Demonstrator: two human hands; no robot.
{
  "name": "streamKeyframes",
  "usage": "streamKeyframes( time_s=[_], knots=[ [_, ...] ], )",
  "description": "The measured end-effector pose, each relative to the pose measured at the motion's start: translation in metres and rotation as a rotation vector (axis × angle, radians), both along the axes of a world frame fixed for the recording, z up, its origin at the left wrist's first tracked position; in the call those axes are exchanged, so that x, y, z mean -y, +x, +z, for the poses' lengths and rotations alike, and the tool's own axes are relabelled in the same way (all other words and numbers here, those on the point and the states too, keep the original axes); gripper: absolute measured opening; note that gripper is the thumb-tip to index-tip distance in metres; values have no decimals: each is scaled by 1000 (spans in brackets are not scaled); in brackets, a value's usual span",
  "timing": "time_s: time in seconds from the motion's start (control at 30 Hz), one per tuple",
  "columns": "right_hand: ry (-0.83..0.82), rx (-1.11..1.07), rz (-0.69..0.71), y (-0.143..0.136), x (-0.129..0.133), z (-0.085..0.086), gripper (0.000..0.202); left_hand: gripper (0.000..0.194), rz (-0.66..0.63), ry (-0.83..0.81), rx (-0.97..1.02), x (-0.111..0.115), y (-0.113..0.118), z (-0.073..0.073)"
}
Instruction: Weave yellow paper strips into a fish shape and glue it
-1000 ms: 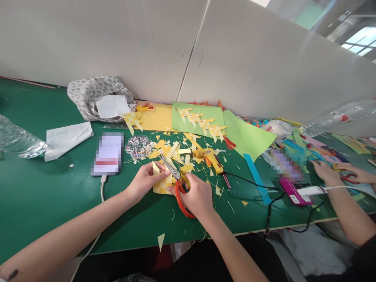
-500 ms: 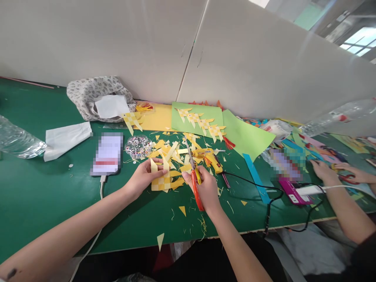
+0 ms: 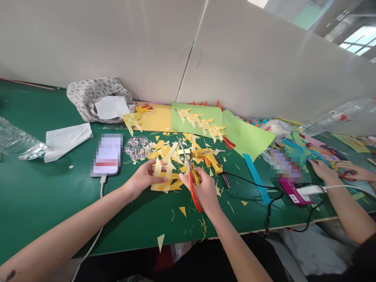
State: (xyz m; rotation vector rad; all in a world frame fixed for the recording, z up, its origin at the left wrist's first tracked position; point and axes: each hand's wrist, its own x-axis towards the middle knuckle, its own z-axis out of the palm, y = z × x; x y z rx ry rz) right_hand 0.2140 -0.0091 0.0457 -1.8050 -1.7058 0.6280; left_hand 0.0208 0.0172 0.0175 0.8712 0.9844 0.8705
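My left hand (image 3: 147, 177) pinches a woven yellow paper piece (image 3: 162, 185), checkered in pale and darker yellow, with pointed strip ends standing up. In my right hand (image 3: 205, 188) is a pair of scissors (image 3: 196, 196) with red and yellow handles, its blades angled up and away to the left. The blade tips are apart from the woven piece. Behind both hands lies a heap of yellow paper scraps (image 3: 167, 150). A yellow glue gun (image 3: 214, 161) rests just past the scissors.
Woven paper fish (image 3: 202, 123) lie on a green sheet (image 3: 178, 124). A bead box (image 3: 138, 147) and a phone (image 3: 108, 152) sit to the left. A black cable crosses the right side, near a magenta power strip (image 3: 290, 192). A co-worker's hands (image 3: 323, 172) work at far right.
The woven paper has turned slightly in my left hand, its strip ends moving right. The scissors' tips have swung a little to the left. The co-worker's right-side hand shifted slightly.
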Motion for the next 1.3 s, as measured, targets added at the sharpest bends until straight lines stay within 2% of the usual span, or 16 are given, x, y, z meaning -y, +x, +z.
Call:
streamKeyframes(
  time_s=[0.2,0.33,0.5,0.67,0.73,0.8,0.9,0.97,1.07,1.17,1.23,1.3],
  knots=[
    [82,285,-23,14,-5,1,28,46,27,-68,114,-12,-13,9],
    [86,493,-6,25,-7,4,30,51,90,-28,125,-21,-24,9],
    [140,553,64,26,-4,7,34,56,87,-8,125,-25,-30,7],
    [270,532,24,24,-2,7,34,52,25,-45,138,-19,-23,13],
    [333,436,31,21,-1,6,32,51,-14,-78,152,-16,-18,15],
    [322,265,57,15,1,4,30,50,-46,-106,156,-13,-14,14],
    [195,31,82,5,3,4,31,51,-95,-104,147,-10,-11,10],
    [106,-97,79,1,4,5,34,49,-101,-44,129,-8,-10,7],
    [-140,-360,80,-2,4,7,47,36,-87,172,93,-2,-10,9],
    [-423,-624,116,-5,3,6,50,33,-207,456,22,9,-9,15],
    [-477,-744,118,-7,2,4,38,43,-325,680,-130,16,-6,18],
    [-434,-794,82,-9,1,2,28,55,-425,845,-229,21,-3,19]
  ],
)
